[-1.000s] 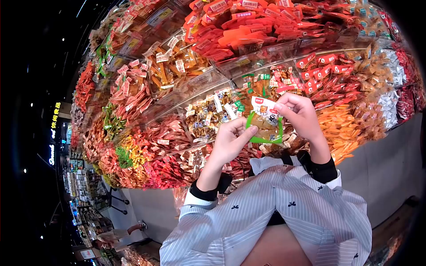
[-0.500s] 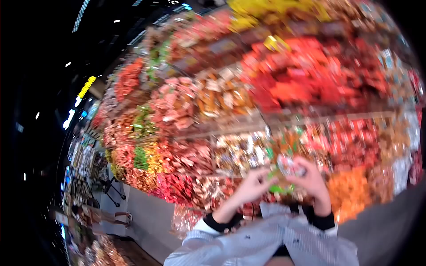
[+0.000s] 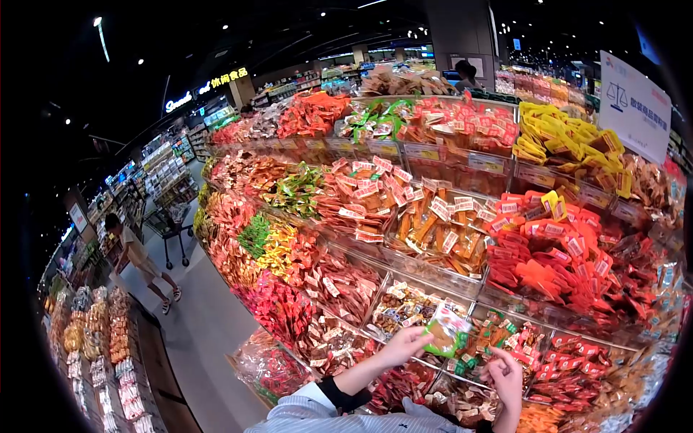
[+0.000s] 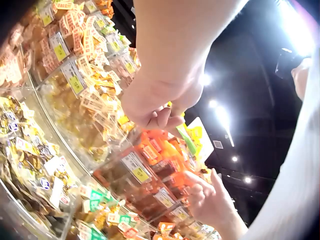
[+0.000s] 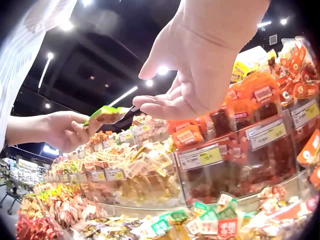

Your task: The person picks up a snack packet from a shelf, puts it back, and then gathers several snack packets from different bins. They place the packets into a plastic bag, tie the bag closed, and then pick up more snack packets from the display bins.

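A small snack packet (image 3: 447, 333), white at the top with a green border and a clear window, is held up over the lower bins. My left hand (image 3: 406, 346) pinches its left edge between thumb and fingers. My right hand (image 3: 503, 375) is off to the right of the packet, its fingers loosely bent and nothing in them. In the right wrist view the packet (image 5: 107, 116) appears nearly edge-on, and the right hand (image 5: 192, 75) has its fingers apart from it. Seen from the left wrist, the left hand (image 4: 160, 107) hides most of the packet.
Tiered clear bins of wrapped snacks curve around me, with red packets (image 3: 556, 245) to the right and yellow ones (image 3: 567, 141) behind. A white sign (image 3: 635, 105) stands at the right. Along the left aisle are a person (image 3: 137, 252) and a shopping cart (image 3: 170, 227).
The head view has tilted up to show more of the store. My right hand has let go of the packet and moved right, while the left keeps hold of it.
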Action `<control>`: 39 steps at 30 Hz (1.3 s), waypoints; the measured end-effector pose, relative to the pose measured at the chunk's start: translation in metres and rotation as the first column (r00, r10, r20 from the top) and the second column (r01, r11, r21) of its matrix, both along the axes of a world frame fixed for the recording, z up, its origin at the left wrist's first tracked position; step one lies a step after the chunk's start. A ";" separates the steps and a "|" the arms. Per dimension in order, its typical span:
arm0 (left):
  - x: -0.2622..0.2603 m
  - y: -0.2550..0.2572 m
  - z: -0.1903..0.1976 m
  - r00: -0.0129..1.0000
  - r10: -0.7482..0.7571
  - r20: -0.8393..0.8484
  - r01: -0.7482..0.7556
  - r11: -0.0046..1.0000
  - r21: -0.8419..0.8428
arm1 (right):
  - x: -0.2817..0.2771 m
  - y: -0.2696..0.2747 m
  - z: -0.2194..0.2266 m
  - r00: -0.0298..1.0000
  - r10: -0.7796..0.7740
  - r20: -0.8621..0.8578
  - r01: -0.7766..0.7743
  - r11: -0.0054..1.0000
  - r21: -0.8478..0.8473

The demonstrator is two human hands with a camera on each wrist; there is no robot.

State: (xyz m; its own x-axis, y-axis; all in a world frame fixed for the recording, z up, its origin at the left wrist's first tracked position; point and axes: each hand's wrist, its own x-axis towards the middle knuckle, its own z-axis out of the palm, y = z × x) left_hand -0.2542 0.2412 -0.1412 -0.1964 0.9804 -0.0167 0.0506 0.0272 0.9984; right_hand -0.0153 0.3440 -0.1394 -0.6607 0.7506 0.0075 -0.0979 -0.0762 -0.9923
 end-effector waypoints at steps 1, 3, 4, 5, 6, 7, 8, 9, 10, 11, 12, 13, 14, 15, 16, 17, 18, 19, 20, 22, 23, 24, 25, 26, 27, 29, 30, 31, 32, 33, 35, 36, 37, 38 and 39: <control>-0.012 0.003 0.003 0.994 0.102 0.049 -0.100 0.994 -0.037 | 0.006 0.005 -0.013 0.999 -0.030 -0.023 0.031 1.000 0.004; -0.048 0.013 0.010 0.963 0.263 0.049 -0.258 0.962 -0.089 | 0.026 0.013 -0.036 0.990 -0.132 0.039 0.129 0.989 0.068; -0.069 0.020 0.012 0.947 0.322 0.003 -0.320 0.942 -0.098 | 0.038 0.018 -0.051 0.978 -0.194 0.079 0.186 0.978 0.089; -0.087 0.030 0.023 0.927 0.376 -0.007 -0.376 0.927 -0.005 | 0.047 0.019 -0.060 0.976 -0.210 0.055 0.206 0.976 0.075; -0.106 0.042 0.038 0.903 0.430 -0.013 -0.427 0.900 0.088 | 0.056 0.020 -0.066 0.973 -0.227 0.030 0.225 0.972 0.062; -0.127 0.056 0.058 0.895 0.446 -0.018 -0.433 0.879 0.200 | 0.065 0.018 -0.069 0.944 -0.300 0.135 0.293 0.954 0.070; -0.147 0.070 0.084 0.853 0.514 -0.087 -0.483 0.843 0.238 | 0.069 0.011 -0.056 0.943 -0.302 0.140 0.294 0.953 0.074; -0.163 0.082 0.118 0.846 0.533 0.014 -0.518 0.815 0.260 | 0.073 -0.001 -0.037 0.916 -0.350 0.194 0.349 0.936 0.039; -0.190 0.104 0.144 0.818 0.571 0.069 -0.563 0.769 0.302 | 0.073 -0.006 -0.027 0.884 -0.396 0.246 0.407 0.913 0.007; -0.220 0.123 0.168 0.829 0.539 0.150 -0.548 0.729 0.409 | 0.079 -0.006 -0.034 0.872 -0.418 0.256 0.397 0.908 0.131; -0.245 0.142 0.195 0.805 0.583 0.104 -0.561 0.693 0.452 | 0.091 0.004 -0.046 0.820 -0.427 0.381 0.307 0.890 0.336; -0.261 0.155 0.219 0.844 0.521 0.126 -0.519 0.736 0.435 | 0.093 0.002 -0.056 0.819 -0.432 0.377 0.308 0.886 0.345; -0.273 0.163 0.238 0.876 0.458 0.153 -0.477 0.772 0.419 | 0.096 0.001 -0.065 0.809 -0.480 0.338 0.382 0.868 0.317; -0.286 0.177 0.246 0.859 0.504 0.089 -0.501 0.796 0.339 | 0.099 0.001 -0.071 0.795 -0.524 0.306 0.448 0.847 0.287; -0.295 0.191 0.241 0.837 0.547 0.026 -0.535 0.807 0.249 | 0.102 0.003 -0.071 0.778 -0.560 0.283 0.502 0.826 0.256; -0.297 0.198 0.229 0.843 0.538 0.004 -0.522 0.815 0.251 | 0.099 0.000 -0.062 0.756 -0.579 0.305 0.528 0.815 0.237; -0.295 0.202 0.214 0.844 0.536 -0.018 -0.515 0.821 0.248 | 0.093 -0.007 -0.051 0.736 -0.589 0.333 0.548 0.808 0.217; -0.286 0.198 0.195 0.878 0.478 -0.041 -0.448 0.848 0.282 | 0.089 -0.011 -0.044 0.730 -0.599 0.329 0.557 0.801 0.220; -0.273 0.186 0.173 0.906 0.419 -0.068 -0.379 0.871 0.314 | 0.091 -0.013 -0.042 0.767 -0.549 0.331 0.538 0.832 0.135; -0.241 0.147 0.125 0.835 0.297 -0.463 -0.147 0.932 0.333 | 0.096 -0.017 -0.038 0.767 -0.528 0.364 0.497 0.848 0.181; -0.228 0.121 0.098 0.851 0.095 -0.516 0.024 0.975 0.220 | 0.098 -0.020 -0.034 0.758 -0.527 0.384 0.477 0.850 0.225; -0.199 0.080 0.089 0.728 0.011 -0.685 0.120 0.982 0.144 | 0.100 -0.023 -0.031 0.749 -0.530 0.398 0.460 0.848 0.264; -0.188 0.048 0.068 0.633 -0.174 -0.754 0.212 0.976 -0.047 | 0.102 -0.026 -0.028 0.742 -0.532 0.409 0.442 0.846 0.298; -0.171 0.011 0.058 0.646 -0.301 -0.702 0.183 0.953 -0.240 | 0.102 -0.029 -0.025 0.733 -0.534 0.421 0.423 0.843 0.331; -0.169 -0.019 0.035 0.644 -0.400 -0.652 0.236 0.915 -0.327 | 0.107 -0.032 -0.023 0.729 -0.529 0.435 0.397 0.844 0.361; -0.162 -0.086 -0.004 0.741 -0.347 -0.575 0.156 0.922 -0.354 | 0.111 -0.034 -0.025 0.741 -0.494 0.456 0.366 0.865 0.343; -0.146 -0.118 0.000 0.810 -0.249 -0.531 0.062 0.936 -0.345 | 0.110 -0.039 -0.021 0.741 -0.485 0.464 0.337 0.867 0.368; -0.142 -0.145 -0.022 0.825 -0.138 -0.548 -0.049 0.949 -0.312 | 0.117 -0.038 -0.029 0.768 -0.443 0.463 0.312 0.890 0.333; -0.138 -0.170 -0.033 0.860 -0.095 -0.502 -0.085 0.942 -0.325 | 0.126 -0.027 -0.046 0.792 -0.398 0.463 0.285 0.912 0.296; -0.127 -0.194 -0.039 0.910 0.033 -0.414 -0.176 0.933 -0.313 | 0.118 -0.018 -0.071 0.885 -0.404 0.230 0.420 0.907 -0.023; -0.097 -0.237 -0.047 0.935 0.267 -0.235 -0.332 0.893 -0.303 | 0.112 -0.032 -0.054 0.924 -0.306 0.229 0.313 0.950 0.007; -0.079 -0.253 -0.045 0.917 0.371 -0.148 -0.399 0.868 -0.295 | 0.115 -0.031 -0.056 0.945 -0.250 0.213 0.252 0.968 0.021; -0.058 -0.260 -0.035 0.908 0.385 -0.163 -0.418 0.844 -0.336 | 0.113 -0.034 -0.050 0.950 -0.232 0.211 0.235 0.972 0.008; -0.046 -0.279 -0.044 0.887 0.458 -0.061 -0.451 0.829 -0.332 | 0.112 -0.039 -0.044 0.954 -0.213 0.209 0.219 0.976 -0.006; -0.029 -0.288 -0.044 0.874 0.485 -0.024 -0.466 0.825 -0.319 | 0.113 -0.043 -0.043 0.960 -0.193 0.203 0.197 0.980 0.003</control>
State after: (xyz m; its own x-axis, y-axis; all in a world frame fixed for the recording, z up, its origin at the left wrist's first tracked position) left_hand -0.2827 -0.0470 -0.1847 -0.6266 0.7087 -0.3241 -0.1033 0.3367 0.9359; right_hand 0.0975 0.3011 -0.1824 -0.4880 0.8639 -0.1248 0.0891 -0.0929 -0.9917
